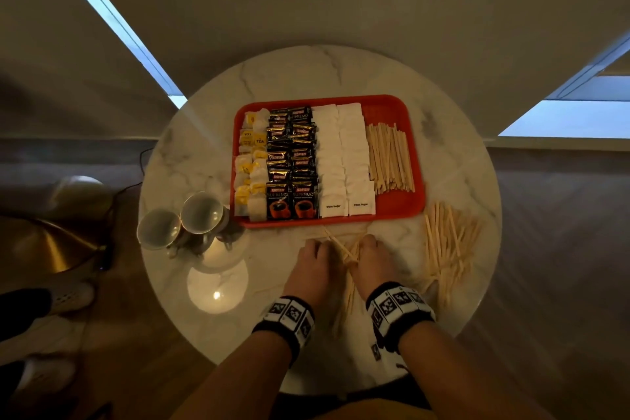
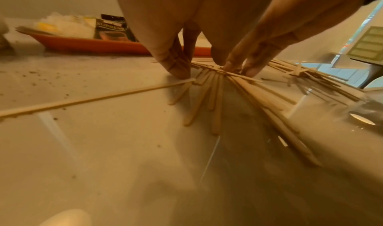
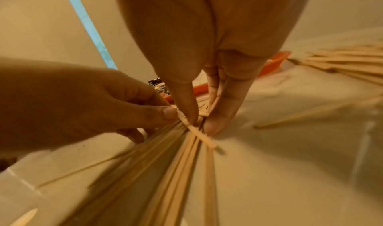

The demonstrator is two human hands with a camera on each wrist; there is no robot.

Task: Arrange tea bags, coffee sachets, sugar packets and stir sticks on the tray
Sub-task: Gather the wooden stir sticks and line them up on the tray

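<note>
Both hands press together over a bundle of stir sticks (image 1: 351, 254) on the desk (image 1: 191, 160): the left hand (image 1: 318, 261) pinches sticks between thumb and fingers, and the right hand (image 1: 375, 262) grips them likewise. At 12 o'clock sits the red tray (image 1: 414, 201), filled with tea bags (image 1: 250, 164), coffee sachets (image 1: 293, 164), sugar packets (image 1: 342, 160) and laid sticks (image 1: 390, 158). At 3 o'clock lies a loose stick pile (image 1: 450, 244).

I see the tray (image 1: 414, 112) at mid-desk (image 1: 204, 153), cups (image 1: 180, 225) to its left, loose stir sticks (image 1: 450, 242) to its right, more sticks (image 1: 351, 256) before it.
</note>
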